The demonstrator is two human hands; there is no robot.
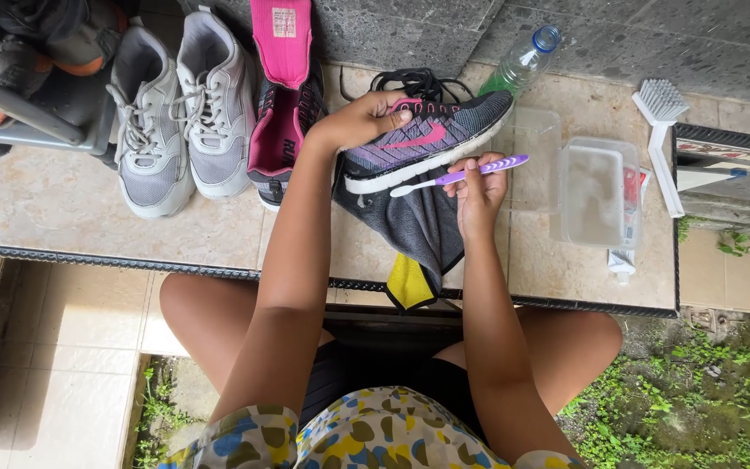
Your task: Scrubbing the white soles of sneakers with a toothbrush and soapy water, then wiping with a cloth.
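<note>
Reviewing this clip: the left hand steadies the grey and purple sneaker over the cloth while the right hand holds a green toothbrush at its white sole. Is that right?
Not quite. The toothbrush is purple with a white head, not green, as the head view shows. The rest holds: the left hand steadies the grey and purple sneaker over the dark cloth, and the right hand holds the brush at its white sole.

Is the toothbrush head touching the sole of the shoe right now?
Touching. The head view shows the purple toothbrush's white head against the sneaker's white sole edge, with no visible gap.
</note>
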